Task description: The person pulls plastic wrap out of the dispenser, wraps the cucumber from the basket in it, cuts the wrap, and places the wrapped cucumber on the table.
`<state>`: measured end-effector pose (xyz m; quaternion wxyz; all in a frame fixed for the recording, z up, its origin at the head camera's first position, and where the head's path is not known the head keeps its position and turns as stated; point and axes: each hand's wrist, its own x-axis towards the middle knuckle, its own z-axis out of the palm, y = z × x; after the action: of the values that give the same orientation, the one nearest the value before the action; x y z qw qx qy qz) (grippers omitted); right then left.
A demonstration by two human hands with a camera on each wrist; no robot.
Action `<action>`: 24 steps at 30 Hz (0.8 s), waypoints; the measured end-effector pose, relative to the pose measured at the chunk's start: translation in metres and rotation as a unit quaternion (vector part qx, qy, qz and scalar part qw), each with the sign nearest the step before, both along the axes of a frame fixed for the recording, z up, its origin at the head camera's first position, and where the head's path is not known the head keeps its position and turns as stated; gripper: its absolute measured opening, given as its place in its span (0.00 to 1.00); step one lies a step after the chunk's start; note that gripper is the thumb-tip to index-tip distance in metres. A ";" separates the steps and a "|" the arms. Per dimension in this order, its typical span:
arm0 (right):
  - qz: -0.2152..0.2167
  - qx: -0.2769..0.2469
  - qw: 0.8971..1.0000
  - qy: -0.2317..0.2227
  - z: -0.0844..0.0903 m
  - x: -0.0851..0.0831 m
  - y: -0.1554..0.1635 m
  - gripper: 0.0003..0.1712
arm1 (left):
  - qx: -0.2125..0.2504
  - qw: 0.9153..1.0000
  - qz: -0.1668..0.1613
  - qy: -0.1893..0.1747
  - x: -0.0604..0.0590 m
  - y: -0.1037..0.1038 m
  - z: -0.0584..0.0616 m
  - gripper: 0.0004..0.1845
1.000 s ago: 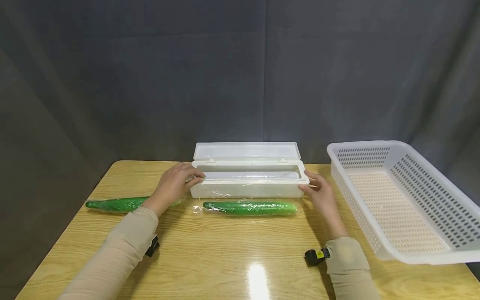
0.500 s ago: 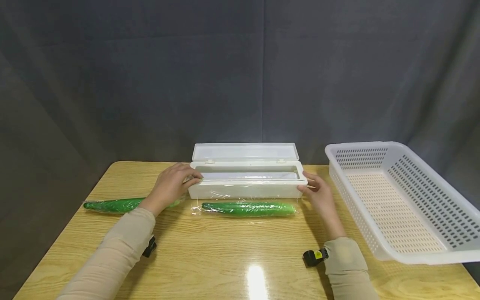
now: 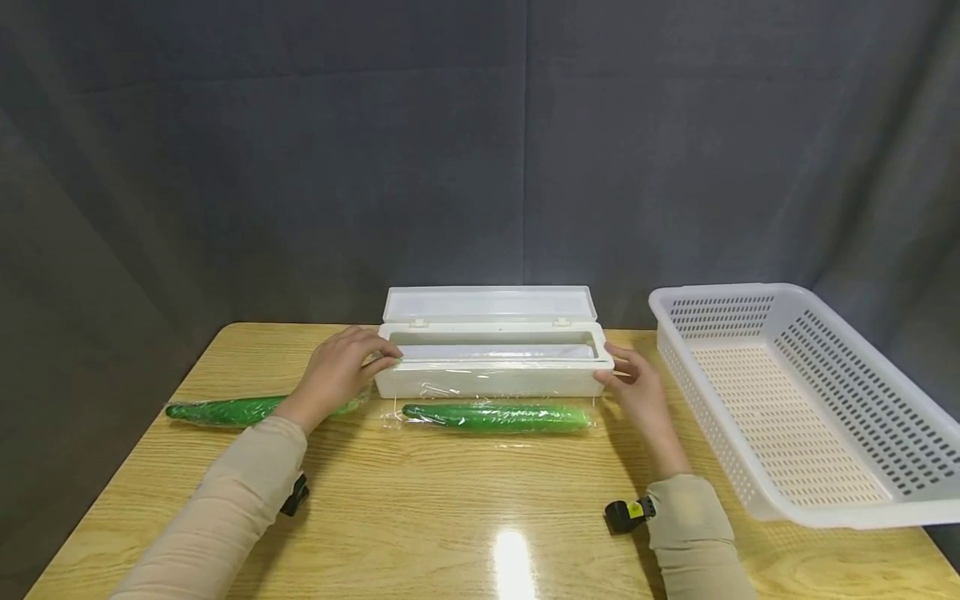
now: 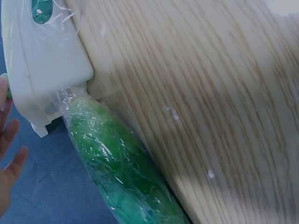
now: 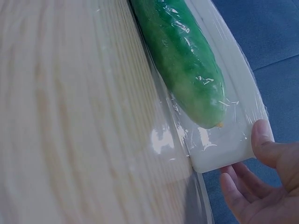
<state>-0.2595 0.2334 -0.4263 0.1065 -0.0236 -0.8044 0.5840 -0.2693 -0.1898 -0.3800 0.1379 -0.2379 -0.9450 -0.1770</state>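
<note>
A white cling-film box (image 3: 491, 375) stands mid-table with its lid (image 3: 491, 303) tipped back. My left hand (image 3: 341, 372) rests at its left end, thumb on the rim, fingers fairly straight (image 4: 9, 140) beside the box (image 4: 46, 56). My right hand (image 3: 637, 389) touches the right end; its thumb (image 5: 264, 140) meets the box corner (image 5: 224, 151) and its fingers lie relaxed. A film-wrapped cucumber (image 3: 495, 416) lies just in front of the box (image 5: 182, 56). A second wrapped cucumber (image 3: 225, 410) lies to the left, its right end hidden under my left hand (image 4: 117, 172).
A large white perforated basket (image 3: 825, 492) sits at the table's right side, overhanging the edge. Clear film (image 3: 438, 389) trails from the box front to the middle cucumber. The wooden table (image 3: 465, 508) ends near the dark curtain behind.
Both hands stay at the ends of the box. Only the view has shifted slightly.
</note>
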 end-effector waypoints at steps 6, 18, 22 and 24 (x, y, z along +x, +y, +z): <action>-0.002 0.001 1.000 0.005 -0.003 -0.001 0.000 0.28 | 0.006 1.000 -0.001 0.000 0.000 -0.003 -0.002 0.09; 0.007 -0.002 1.000 0.016 -0.002 -0.001 -0.002 0.27 | 0.013 1.000 0.009 0.012 0.002 -0.013 -0.002 0.08; 0.012 -0.007 1.000 0.016 -0.001 0.000 -0.003 0.27 | 0.015 1.000 0.014 0.013 0.004 -0.018 -0.004 0.09; 0.011 -0.007 1.000 0.014 0.000 0.001 -0.003 0.27 | 0.011 1.000 0.011 0.014 0.004 -0.018 -0.004 0.09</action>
<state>-0.2587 0.2306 -0.4264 0.1110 -0.0080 -0.7990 0.5910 -0.2649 -0.2080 -0.3839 0.1555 -0.2281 -0.9436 -0.1830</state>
